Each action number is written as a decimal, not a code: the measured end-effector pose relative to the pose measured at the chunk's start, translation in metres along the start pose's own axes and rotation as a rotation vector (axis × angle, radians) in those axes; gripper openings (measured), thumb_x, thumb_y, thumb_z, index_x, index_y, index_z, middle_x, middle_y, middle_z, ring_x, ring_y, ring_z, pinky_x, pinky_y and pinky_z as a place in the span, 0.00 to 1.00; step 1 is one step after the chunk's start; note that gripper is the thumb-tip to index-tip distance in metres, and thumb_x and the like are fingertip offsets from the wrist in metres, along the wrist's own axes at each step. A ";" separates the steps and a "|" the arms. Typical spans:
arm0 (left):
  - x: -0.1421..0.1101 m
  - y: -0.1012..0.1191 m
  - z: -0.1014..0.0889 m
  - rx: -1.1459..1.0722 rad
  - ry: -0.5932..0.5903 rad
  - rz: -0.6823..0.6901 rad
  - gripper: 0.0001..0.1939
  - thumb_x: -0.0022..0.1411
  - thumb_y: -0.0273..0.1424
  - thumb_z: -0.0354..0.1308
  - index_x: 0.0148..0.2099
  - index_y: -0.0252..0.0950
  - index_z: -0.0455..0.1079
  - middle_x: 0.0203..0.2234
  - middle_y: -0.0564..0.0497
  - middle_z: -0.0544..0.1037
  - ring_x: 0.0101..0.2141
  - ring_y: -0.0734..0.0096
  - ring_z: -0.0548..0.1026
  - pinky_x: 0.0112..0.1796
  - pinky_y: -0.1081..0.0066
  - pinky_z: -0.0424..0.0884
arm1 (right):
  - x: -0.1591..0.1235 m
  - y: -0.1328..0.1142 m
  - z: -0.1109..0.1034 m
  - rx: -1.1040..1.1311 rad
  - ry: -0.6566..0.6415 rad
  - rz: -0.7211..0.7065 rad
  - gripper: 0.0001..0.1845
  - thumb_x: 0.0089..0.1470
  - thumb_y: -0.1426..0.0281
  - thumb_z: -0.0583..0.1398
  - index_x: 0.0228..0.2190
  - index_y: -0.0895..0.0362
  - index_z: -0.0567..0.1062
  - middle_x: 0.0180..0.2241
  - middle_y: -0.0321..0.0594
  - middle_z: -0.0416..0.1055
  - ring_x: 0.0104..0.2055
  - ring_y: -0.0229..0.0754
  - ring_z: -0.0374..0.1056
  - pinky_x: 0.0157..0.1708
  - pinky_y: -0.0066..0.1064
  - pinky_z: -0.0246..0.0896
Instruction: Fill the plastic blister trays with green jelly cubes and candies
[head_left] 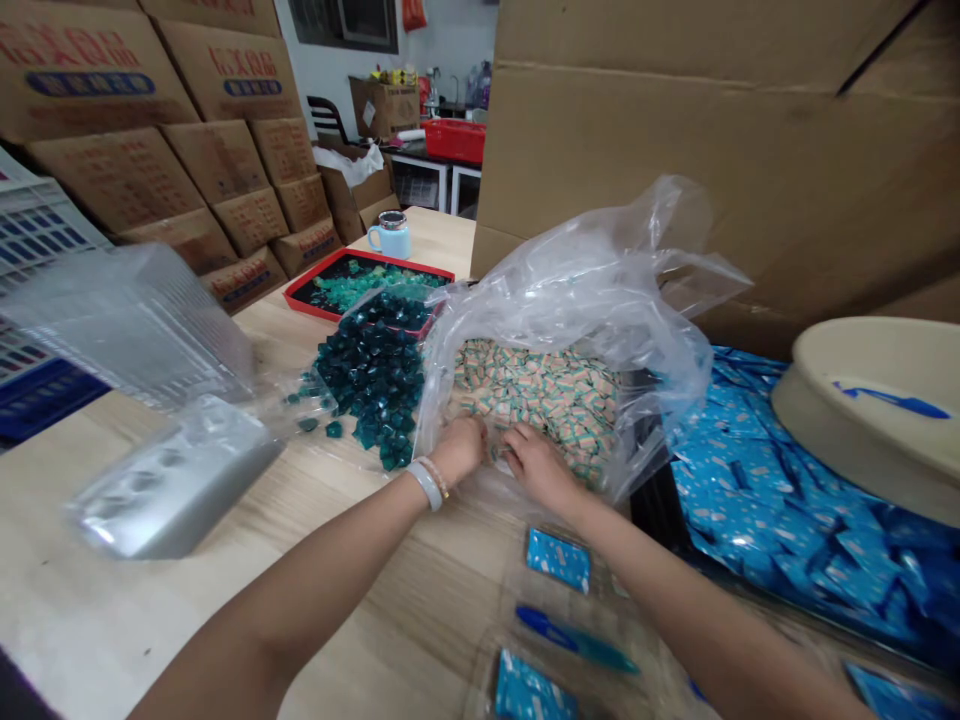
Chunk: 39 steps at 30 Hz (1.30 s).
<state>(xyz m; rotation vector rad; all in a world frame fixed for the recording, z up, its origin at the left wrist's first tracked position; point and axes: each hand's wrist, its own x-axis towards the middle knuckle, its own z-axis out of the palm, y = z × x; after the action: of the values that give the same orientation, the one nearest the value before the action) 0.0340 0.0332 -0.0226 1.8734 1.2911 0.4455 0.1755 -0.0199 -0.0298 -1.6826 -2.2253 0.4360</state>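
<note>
Left hand (459,448) and right hand (536,462) curl, fingers part-closed, at small wrapped packets (540,400) in a clear plastic bag (570,290) on the table (420,640) (any hold on a packet is hidden).

Wrapped sweets (536,400) in plastic bag (577,290), loose candies (375,380) to its left, tray (315,308) behind them

Dark teal cubes (373,385), red tray (311,272), blue patterned packets (787,500), peach-and-mint sachets (536,395)
</note>
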 end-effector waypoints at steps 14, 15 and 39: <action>-0.016 -0.001 -0.004 0.365 -0.104 0.392 0.11 0.55 0.24 0.47 0.35 0.34 0.70 0.31 0.48 0.68 0.34 0.70 0.67 0.37 0.73 0.63 | -0.020 0.011 0.010 0.205 0.035 0.060 0.12 0.46 0.79 0.53 0.34 0.58 0.69 0.35 0.41 0.63 0.38 0.41 0.61 0.39 0.32 0.57; -0.015 -0.002 -0.002 0.365 -0.108 0.393 0.11 0.55 0.24 0.47 0.35 0.34 0.70 0.31 0.48 0.69 0.34 0.70 0.67 0.37 0.73 0.63 | -0.020 0.011 0.011 0.214 0.037 0.068 0.11 0.46 0.79 0.54 0.34 0.58 0.69 0.35 0.41 0.64 0.38 0.41 0.61 0.38 0.32 0.58; -0.040 -0.004 -0.006 0.262 -0.163 0.379 0.13 0.54 0.21 0.48 0.40 0.34 0.70 0.36 0.48 0.72 0.38 0.71 0.69 0.43 0.72 0.64 | -0.023 0.011 0.002 0.100 -0.079 0.158 0.12 0.47 0.75 0.55 0.36 0.58 0.70 0.36 0.42 0.65 0.36 0.39 0.62 0.36 0.28 0.55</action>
<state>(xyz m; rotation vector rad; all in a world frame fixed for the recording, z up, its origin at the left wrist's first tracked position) 0.0113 0.0005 -0.0165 2.3366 0.9213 0.3186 0.1903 -0.0391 -0.0379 -1.8237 -2.0939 0.6526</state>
